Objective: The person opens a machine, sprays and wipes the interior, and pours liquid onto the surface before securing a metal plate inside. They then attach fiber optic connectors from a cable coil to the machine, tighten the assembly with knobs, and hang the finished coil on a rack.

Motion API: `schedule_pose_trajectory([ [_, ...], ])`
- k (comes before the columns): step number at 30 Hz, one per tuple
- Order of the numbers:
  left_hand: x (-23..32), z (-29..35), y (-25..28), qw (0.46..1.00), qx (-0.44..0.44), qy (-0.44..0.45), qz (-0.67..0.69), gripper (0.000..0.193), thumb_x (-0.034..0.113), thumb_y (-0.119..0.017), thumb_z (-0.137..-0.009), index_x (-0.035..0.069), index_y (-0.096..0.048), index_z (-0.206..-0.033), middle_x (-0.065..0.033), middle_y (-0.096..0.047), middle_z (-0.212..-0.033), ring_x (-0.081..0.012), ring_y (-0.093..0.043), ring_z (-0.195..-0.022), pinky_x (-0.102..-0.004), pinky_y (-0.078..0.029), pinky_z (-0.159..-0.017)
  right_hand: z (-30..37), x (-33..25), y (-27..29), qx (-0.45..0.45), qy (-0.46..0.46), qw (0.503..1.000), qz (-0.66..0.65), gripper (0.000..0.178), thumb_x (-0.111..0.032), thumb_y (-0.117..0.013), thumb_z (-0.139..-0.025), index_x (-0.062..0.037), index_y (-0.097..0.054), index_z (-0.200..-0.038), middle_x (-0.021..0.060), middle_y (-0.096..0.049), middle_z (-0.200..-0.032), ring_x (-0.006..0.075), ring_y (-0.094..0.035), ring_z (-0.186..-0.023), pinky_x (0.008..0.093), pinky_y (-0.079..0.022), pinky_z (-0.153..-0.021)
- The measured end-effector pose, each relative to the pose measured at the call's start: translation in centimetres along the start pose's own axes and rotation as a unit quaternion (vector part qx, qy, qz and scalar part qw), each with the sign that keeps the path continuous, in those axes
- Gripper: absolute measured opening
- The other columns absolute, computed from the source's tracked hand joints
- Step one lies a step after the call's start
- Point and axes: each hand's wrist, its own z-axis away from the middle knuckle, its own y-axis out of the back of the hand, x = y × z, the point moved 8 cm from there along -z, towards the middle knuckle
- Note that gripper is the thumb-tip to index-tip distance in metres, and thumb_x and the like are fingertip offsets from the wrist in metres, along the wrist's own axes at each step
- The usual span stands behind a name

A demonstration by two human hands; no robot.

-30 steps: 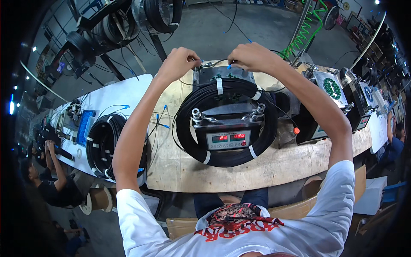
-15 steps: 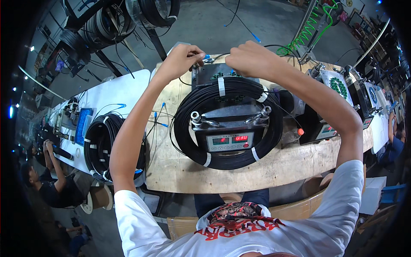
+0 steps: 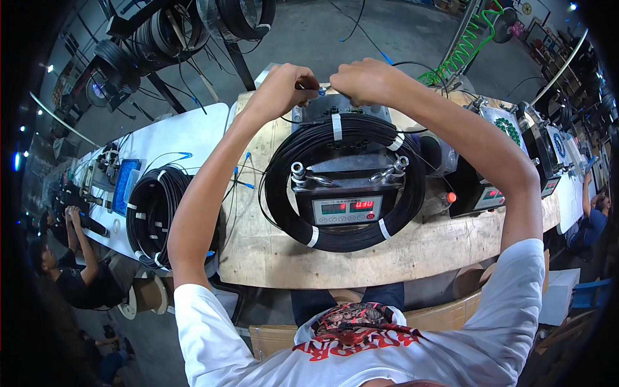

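Left hand [image 3: 288, 90]: over the far end of the machine, thumb and fingers curled close together beside a small blue connector [image 3: 321, 92]; whether they are clamped on it, I cannot tell.
Right hand [image 3: 365, 81]: just right of the left hand, back turned up, fingers folded in; their tips are hidden, so I cannot tell whether they grip anything.
Black cable coil [image 3: 348, 240]: in the middle of the wooden desk [image 3: 271, 267], its far part lying across the machine, its near part looping in front; white ties bind it.
Machine: its display panel [image 3: 348, 210] shows through the coil's ring, red digits lit; two metal clamps stand above the panel, left and right, and green fittings sit farther back.
Loose cable ends: blue-tipped, on the desk left of the coil.
Right side: a bottle with an orange cap [image 3: 451, 198] just beside the coil; more machines farther right, one bearing a plate of green pieces [image 3: 505, 130].
Left side: a second black coil [image 3: 138, 222] and a blue tray [image 3: 125, 185] on a white desk [image 3: 193, 138].
Far side: a green spiral hose [image 3: 454, 66] to the right, hanging cable coils to the left.
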Motion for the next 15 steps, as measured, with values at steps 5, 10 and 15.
schedule_pose_trajectory([
  [5,1.8,0.3,-0.7,0.997,-0.029,-0.041,-0.053,0.012,0.002,-0.072,-0.084,-0.006,-0.071,-0.093,-0.0168,-0.071,-0.076,-0.0225,-0.069,-0.069,-0.034,-0.054,-0.068,0.4,-0.2,-0.4,0.022,0.015,1.0,0.004,0.022,-0.003,-0.073,-0.074,-0.0016,-0.069,-0.096,0.0182,-0.069,-0.101,0.0355,-0.069,-0.096,0.0438,-0.055,-0.078],
  [10,2.8,0.0,-0.5,0.992,-0.032,-0.105,-0.064,0.011,-0.001,-0.072,-0.082,-0.005,-0.072,-0.092,-0.018,-0.071,-0.08,-0.0286,-0.071,-0.073,-0.0358,-0.055,-0.07,-0.3,0.7,-2.1,-0.075,-0.02,0.996,-0.052,0.022,0.0,-0.071,-0.073,-0.0006,-0.067,-0.095,0.0192,-0.067,-0.103,0.0354,-0.069,-0.093,0.043,-0.055,-0.073],
  [15,4.0,-0.6,-1.9,0.981,-0.079,-0.151,-0.09,0.013,-0.002,-0.069,-0.081,-0.003,-0.074,-0.093,-0.0222,-0.072,-0.088,-0.035,-0.07,-0.08,-0.0382,-0.055,-0.074,-0.2,2.6,-2.8,-0.011,-0.025,0.989,-0.143,0.018,-0.001,-0.07,-0.076,0.0012,-0.064,-0.093,0.016,-0.065,-0.088,0.0258,-0.07,-0.07,0.037,-0.055,-0.058],
])
